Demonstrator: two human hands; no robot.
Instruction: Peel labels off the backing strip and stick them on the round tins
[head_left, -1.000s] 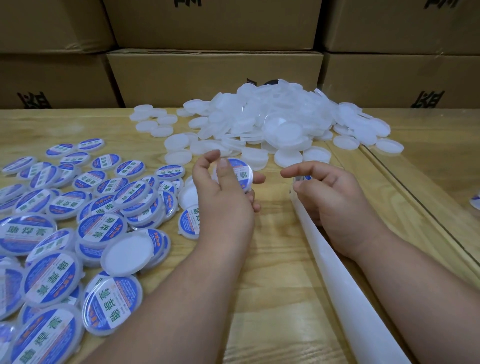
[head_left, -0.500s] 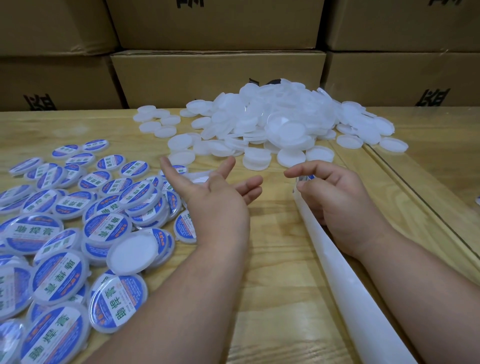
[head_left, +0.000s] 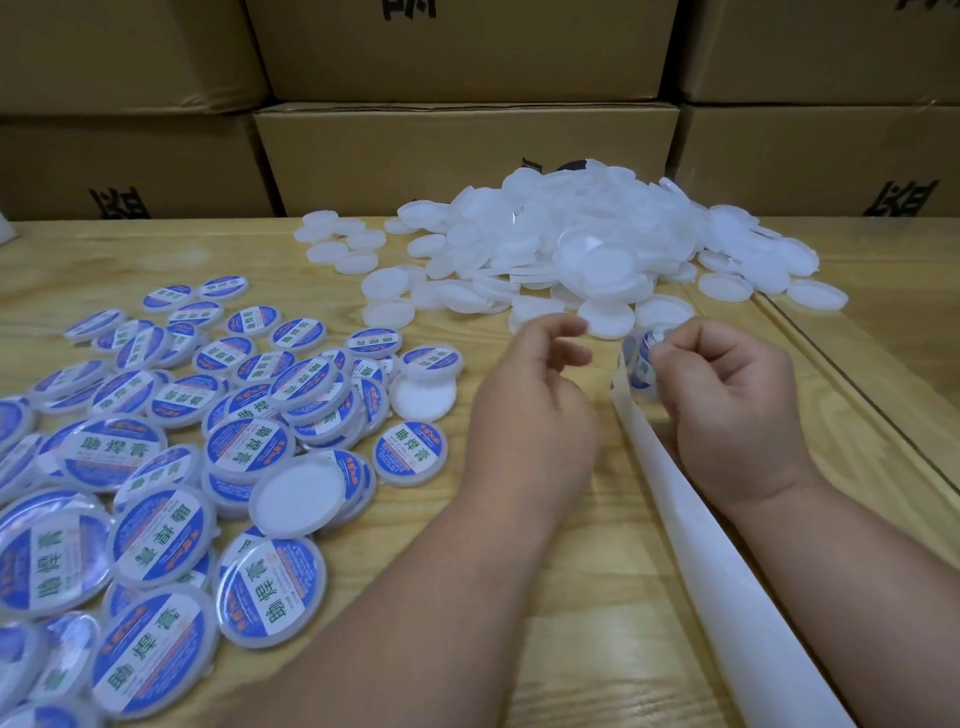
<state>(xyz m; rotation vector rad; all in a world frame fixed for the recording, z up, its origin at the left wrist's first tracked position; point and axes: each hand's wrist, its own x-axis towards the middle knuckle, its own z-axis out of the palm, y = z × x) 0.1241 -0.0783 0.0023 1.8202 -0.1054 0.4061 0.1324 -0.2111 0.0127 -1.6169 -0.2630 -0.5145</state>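
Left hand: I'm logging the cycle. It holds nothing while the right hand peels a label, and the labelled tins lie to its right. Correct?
Not quite. In the head view the labelled tins lie to the left of the left hand. It holds nothing, and the right hand pinches a label.

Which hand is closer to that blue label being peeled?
Right. The right hand pinches the label at the backing strip's top end; the left hand hovers apart, to the label's left.

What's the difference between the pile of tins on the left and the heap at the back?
The left pile carries blue-and-white labels; the back heap is plain white. The left pile spreads mostly flat, overlapping across the table; the back heap mounds higher. Both are the same round, shallow plastic tins.
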